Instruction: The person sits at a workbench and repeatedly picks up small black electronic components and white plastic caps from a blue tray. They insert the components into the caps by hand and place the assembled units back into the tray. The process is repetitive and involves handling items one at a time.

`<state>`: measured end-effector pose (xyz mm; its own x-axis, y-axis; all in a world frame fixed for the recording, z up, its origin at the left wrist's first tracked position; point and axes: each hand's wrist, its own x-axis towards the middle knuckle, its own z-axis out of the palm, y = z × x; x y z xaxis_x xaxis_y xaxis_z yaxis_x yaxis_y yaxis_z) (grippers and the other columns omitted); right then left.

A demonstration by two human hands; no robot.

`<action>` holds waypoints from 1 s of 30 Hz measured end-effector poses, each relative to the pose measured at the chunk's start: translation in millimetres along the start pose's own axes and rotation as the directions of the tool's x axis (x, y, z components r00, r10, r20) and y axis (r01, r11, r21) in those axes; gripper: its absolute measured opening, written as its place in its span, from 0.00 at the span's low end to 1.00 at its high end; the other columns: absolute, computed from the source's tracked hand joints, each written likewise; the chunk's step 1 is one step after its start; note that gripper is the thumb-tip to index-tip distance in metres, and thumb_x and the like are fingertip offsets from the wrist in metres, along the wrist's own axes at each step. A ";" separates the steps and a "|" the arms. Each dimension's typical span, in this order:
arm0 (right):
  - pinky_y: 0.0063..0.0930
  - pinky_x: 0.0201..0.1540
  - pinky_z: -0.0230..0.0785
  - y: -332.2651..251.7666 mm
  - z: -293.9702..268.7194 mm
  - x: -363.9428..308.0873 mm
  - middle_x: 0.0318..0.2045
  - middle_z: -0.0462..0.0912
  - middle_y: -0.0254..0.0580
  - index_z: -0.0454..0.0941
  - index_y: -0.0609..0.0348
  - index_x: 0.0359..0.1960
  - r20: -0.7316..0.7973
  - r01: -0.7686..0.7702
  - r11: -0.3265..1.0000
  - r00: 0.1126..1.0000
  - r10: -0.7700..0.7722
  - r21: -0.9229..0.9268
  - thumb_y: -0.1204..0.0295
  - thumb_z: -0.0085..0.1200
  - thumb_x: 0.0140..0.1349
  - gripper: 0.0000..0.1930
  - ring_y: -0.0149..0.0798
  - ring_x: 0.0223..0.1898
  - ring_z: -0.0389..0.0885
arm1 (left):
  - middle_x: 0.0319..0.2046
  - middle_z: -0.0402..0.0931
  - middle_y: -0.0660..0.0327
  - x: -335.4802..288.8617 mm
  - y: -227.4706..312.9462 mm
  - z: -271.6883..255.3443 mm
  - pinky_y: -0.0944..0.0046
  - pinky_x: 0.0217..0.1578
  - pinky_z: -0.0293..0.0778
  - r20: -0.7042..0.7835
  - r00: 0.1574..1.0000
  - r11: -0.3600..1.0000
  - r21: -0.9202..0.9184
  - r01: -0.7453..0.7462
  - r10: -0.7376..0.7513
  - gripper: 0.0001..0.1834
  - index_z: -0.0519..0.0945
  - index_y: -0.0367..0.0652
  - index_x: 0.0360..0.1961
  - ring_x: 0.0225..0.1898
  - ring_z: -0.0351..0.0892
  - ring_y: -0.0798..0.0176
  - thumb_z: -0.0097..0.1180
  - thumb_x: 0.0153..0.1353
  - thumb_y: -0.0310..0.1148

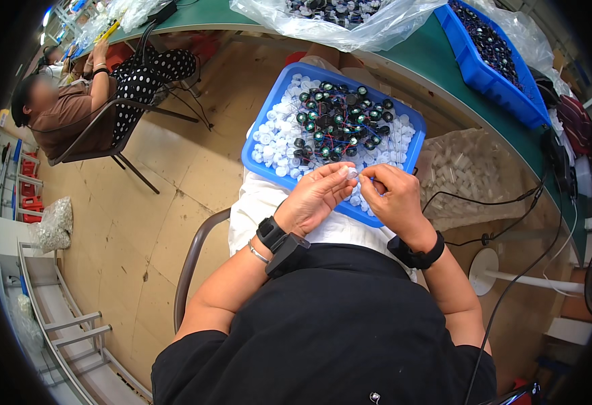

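A small translucent white plastic cap (352, 173) is pinched between the thumb and fingers of my left hand (313, 197). Beside it, my right hand (396, 197) has its thumb and forefinger pressed together close to the cap; whatever they hold is too small to make out. Both hands hover over the near edge of a blue tray (246, 154) resting on my lap. Loose white plastic caps (279, 150) fill much of the tray. On top of them lies a heap of small round black parts (336, 125) with thin red and blue wires.
Ahead curves a green-topped table (404, 50), bearing a clear plastic bag (377, 34) of wired parts and a blue crate (492, 84) with more. A bag of pale pieces (468, 165) and black cables (488, 237) lie right. A seated person (73, 115) works at left.
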<state>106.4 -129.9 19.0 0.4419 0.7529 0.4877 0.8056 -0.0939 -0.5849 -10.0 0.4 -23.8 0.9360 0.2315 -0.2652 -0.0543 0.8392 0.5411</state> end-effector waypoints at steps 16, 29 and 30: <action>0.36 0.25 0.67 3.9 4.7 -2.6 0.23 0.77 0.46 0.73 0.61 0.35 0.133 -0.148 0.982 0.982 0.132 0.121 0.75 0.53 0.59 0.04 0.46 0.23 0.77 | 0.39 0.76 0.62 1.3 -0.2 1.5 0.70 0.44 0.75 -0.094 0.990 0.992 0.083 -0.097 0.105 0.15 0.74 0.37 0.48 0.42 0.77 0.68 0.59 0.61 0.29; 0.34 0.25 0.67 6.8 4.8 -2.9 0.25 0.77 0.49 0.72 0.64 0.32 0.159 -0.146 0.972 0.980 0.117 0.184 0.77 0.53 0.60 0.03 0.47 0.23 0.76 | 0.38 0.77 0.62 -0.4 -0.5 2.6 0.70 0.44 0.75 -0.072 0.996 0.998 0.042 -0.053 0.056 0.14 0.75 0.38 0.47 0.41 0.78 0.68 0.57 0.62 0.31; 0.34 0.25 0.67 6.6 3.6 -2.5 0.25 0.76 0.49 0.72 0.64 0.32 0.167 -0.157 0.972 0.978 0.128 0.174 0.77 0.53 0.60 0.03 0.46 0.22 0.76 | 0.38 0.77 0.62 -0.6 -0.1 2.5 0.70 0.44 0.76 -0.071 0.996 0.999 0.022 -0.045 0.047 0.13 0.75 0.38 0.47 0.41 0.78 0.68 0.57 0.63 0.31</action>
<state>109.2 -130.0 11.6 0.4689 0.8330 0.2938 0.6456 -0.0962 -0.7576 -9.7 -1.1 -21.8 0.9052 0.3050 -0.2961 -0.0889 0.8170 0.5698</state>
